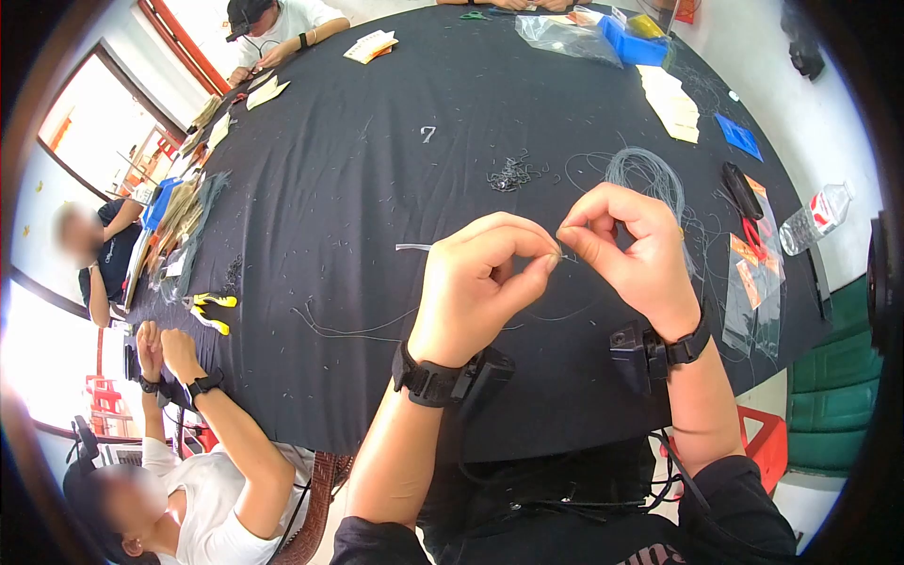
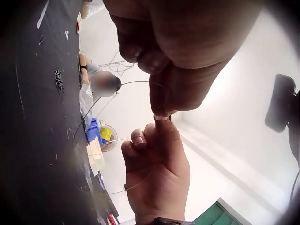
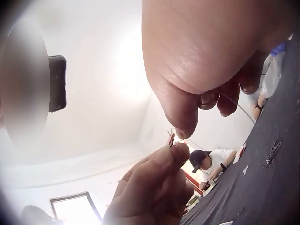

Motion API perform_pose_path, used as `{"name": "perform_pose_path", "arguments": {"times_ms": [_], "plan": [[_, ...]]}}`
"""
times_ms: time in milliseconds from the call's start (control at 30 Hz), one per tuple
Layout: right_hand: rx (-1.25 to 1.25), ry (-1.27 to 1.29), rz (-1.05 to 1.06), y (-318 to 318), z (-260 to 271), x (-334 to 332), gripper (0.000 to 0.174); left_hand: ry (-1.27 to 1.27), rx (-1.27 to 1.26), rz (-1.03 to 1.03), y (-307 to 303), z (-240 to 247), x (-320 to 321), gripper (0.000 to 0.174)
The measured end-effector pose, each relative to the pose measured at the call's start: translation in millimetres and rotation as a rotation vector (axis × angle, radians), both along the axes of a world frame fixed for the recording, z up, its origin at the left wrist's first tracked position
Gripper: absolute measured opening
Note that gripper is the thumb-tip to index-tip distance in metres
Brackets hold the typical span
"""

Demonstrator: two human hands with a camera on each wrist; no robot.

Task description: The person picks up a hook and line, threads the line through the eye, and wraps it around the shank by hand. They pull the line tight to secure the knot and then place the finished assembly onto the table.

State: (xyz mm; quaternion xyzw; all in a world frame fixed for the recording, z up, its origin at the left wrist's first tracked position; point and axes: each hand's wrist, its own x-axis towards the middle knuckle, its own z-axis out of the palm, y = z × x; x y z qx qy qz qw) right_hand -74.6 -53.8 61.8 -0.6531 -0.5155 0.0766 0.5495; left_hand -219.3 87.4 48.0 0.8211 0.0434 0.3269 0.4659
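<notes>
Over the black-covered table, my left hand [image 1: 485, 282] pinches a tiny dark fish hook [image 3: 172, 139] between thumb and index finger. Right against those fingertips, my right hand [image 1: 631, 250] pinches a thin clear fishing line [image 3: 239, 107] at the hook. In the left wrist view the line [image 2: 136, 82] arcs away past the fingers, while the fingertips hide most of the hook. Behind the hands lies a heap of dark fish hooks [image 1: 513, 172]. A loose coil of fishing line [image 1: 645, 174] lies beyond my right hand.
Yellow-handled cutters [image 1: 212, 313] lie at the left. Cream cards [image 1: 670, 104], a blue box [image 1: 633, 42] and a water bottle [image 1: 817, 218] stand or lie to the right. Loose line ends [image 1: 348, 332] trail left of my hands. Other people sit around the table, one [image 1: 217, 499] close at left.
</notes>
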Motion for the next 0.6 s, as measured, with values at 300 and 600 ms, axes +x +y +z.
{"name": "perform_pose_path", "arguments": {"times_ms": [300, 600], "plan": [[-0.043, 0.034, -0.039, 1.9, -3.7, -3.0, 0.008, -0.045, -0.029, 0.077, 0.5, -0.8, 0.8, 0.006], [0.046, -0.384, 0.049, 7.6, -2.4, -8.1, 0.016, -0.049, 0.066, 0.254, -3.2, -4.1, 4.2, 0.006]]}}
